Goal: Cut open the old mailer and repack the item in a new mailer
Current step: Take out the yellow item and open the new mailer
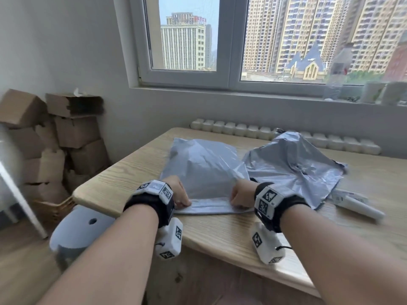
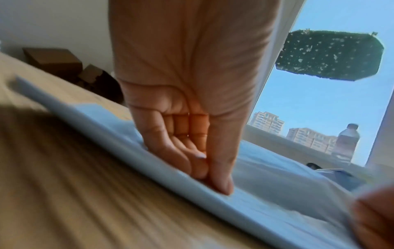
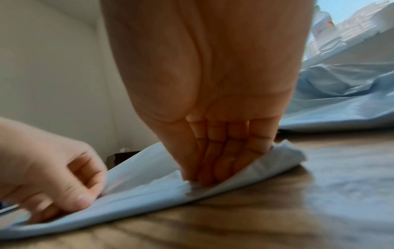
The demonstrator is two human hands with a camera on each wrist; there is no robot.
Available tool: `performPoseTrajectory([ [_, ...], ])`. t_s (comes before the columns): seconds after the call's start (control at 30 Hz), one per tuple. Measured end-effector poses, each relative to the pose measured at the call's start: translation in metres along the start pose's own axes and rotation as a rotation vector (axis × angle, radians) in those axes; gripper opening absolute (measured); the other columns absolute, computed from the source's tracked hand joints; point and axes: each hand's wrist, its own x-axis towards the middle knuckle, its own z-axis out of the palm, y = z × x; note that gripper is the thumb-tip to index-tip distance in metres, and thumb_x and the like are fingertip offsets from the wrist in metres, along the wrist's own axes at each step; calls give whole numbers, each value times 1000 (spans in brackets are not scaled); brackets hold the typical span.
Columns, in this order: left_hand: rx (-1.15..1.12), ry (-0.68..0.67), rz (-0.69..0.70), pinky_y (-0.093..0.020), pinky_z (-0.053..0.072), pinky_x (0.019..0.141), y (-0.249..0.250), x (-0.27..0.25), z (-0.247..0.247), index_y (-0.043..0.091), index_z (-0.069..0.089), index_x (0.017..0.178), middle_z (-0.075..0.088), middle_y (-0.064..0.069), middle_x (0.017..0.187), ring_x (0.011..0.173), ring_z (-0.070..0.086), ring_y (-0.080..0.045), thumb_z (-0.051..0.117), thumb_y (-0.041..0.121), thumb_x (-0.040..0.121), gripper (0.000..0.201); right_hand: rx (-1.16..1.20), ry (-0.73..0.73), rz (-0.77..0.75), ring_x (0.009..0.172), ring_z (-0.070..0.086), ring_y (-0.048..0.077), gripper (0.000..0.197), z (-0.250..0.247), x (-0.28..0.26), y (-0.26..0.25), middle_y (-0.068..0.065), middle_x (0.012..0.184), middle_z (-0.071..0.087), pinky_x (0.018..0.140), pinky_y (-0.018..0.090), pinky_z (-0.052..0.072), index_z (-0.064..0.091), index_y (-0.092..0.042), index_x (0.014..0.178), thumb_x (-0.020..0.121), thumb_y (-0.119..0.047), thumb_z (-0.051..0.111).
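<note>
Broad wooden desk [image 1: 220, 236] under a window, carrying everything. Bulging new mailer [image 1: 204, 166] at its middle, item apparently already inside, folded flap along the near edge. Crumpled, flattened old mailer [image 1: 295, 166] just to the right, looks emptied. Pale, blurred tool [image 1: 361, 208] at the right, perhaps the cutter; hard to tell. Left hand [image 1: 178, 193] at the flap's left end, fingertips [image 2: 221, 185] pinched down on the fold. Right hand [image 1: 241, 194] at the flap's right end, fingers [image 3: 204, 176] bunched, pinching the film. Each grip narrow, closed on the flap. Thin plastic, probably light, soft and slick, prone to creep; best held at the folded flap edge, pressed flat from ends toward centre.
</note>
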Motion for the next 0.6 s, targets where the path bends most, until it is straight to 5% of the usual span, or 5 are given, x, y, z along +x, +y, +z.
performPoseTrajectory([
  [0.13, 96, -21, -118, -27, 55, 66, -24, -4, -34, 4, 73, 75, 70, -9, 65, 62, 67, -19, 86, 11, 59, 22, -50, -29, 92, 87, 54, 19, 19, -8, -10, 18, 8, 95, 61, 74, 25, 47, 65, -11, 103, 87, -18, 60],
  [0.2, 128, -26, -101, -31, 58, 75, -18, -9, -41, 3, 74, 83, 72, -10, 79, 74, 69, -20, 82, 11, 69, 19, -104, -9, 120, 80, 52, 21, 11, -15, -14, 21, 5, 79, 56, 63, 25, 44, 64, -12, 87, 87, -22, 58],
  [0.37, -111, -166, 92, -23, 57, 64, 28, -14, -10, 5, 68, 77, 66, -8, 69, 66, 63, -16, 73, 7, 82, 7, 245, 53, -18, 67, 57, 16, 18, -11, -11, 4, 4, 76, 65, 69, 27, 50, 64, -15, 71, 86, -25, 63],
  [0.53, 13, -186, 63, -19, 52, 53, 27, -7, 8, 15, 73, 65, 66, -4, 62, 59, 58, -12, 77, 3, 77, 17, 169, -14, 43, 83, 55, 17, 29, -6, -9, 9, 9, 97, 66, 84, 29, 50, 70, -4, 108, 89, -24, 60],
  [0.6, 77, -166, 15, -18, 51, 52, 18, -8, -2, 13, 74, 69, 66, -3, 58, 55, 58, -12, 75, 2, 78, 14, 112, -42, 91, 75, 54, 18, 26, -12, -14, 20, 6, 86, 60, 75, 28, 52, 67, -3, 106, 89, -22, 59],
])
